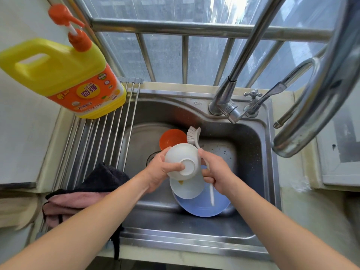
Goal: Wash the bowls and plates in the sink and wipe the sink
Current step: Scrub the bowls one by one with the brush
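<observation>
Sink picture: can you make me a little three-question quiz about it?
1. True or false: the left hand holds the white bowl with its base toward the camera.
2. What does the right hand grip: A sponge, B dish brush, C cloth?
3. Which dish lies lowest in the stack in the sink, under the white plate?

Key: 1 true. 2 B. 3 the blue plate.

A white bowl [182, 161], tipped base toward the camera, is gripped above the steel sink [194, 221]; below the grip lie a white plate [187, 189] on a blue plate [202, 206], an orange bowl [171, 138] beyond
</observation>
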A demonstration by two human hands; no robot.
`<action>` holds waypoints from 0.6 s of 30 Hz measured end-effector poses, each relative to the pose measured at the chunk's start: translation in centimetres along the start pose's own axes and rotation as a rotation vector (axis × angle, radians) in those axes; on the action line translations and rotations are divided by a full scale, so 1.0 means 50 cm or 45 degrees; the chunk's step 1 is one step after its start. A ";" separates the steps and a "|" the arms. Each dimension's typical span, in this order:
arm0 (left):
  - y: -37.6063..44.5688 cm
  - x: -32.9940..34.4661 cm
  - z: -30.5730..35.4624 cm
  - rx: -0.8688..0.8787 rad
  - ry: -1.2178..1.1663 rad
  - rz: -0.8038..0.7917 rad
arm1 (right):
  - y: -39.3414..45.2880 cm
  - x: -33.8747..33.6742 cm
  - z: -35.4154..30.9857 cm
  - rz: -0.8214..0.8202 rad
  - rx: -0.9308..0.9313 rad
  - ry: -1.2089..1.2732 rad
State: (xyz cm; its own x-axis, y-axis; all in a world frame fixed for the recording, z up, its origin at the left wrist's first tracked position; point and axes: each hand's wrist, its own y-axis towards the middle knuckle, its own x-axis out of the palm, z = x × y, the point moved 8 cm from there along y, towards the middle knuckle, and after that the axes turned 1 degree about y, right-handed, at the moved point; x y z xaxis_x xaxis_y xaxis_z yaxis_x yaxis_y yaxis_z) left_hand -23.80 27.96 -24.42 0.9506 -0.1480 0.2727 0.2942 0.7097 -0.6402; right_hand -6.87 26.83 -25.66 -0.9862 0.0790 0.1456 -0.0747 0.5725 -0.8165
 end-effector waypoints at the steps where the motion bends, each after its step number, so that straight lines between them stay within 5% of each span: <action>1: -0.001 0.002 -0.006 -0.013 0.100 -0.020 | 0.005 0.001 0.002 -0.041 -0.012 -0.041; 5: 0.012 0.011 -0.005 0.057 0.728 -0.029 | 0.008 0.007 -0.051 0.050 -0.436 -0.707; 8: 0.021 0.032 0.007 0.081 0.844 -0.006 | -0.008 0.048 -0.089 0.096 -0.642 -1.180; 14: 0.032 -0.025 0.027 0.066 0.630 0.346 | -0.066 0.039 -0.127 0.450 -1.021 -0.979; 18: 0.033 -0.089 0.045 0.086 0.518 0.554 | -0.099 0.065 -0.094 0.286 -1.171 -1.191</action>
State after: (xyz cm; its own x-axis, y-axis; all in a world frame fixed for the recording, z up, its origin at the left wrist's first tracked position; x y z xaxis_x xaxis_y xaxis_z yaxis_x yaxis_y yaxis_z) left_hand -27.78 31.32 -25.07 0.9478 -0.0765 -0.3095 -0.1247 0.8045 -0.5807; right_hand -9.02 28.09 -18.53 -0.7212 -0.1310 -0.6803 -0.1366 0.9896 -0.0457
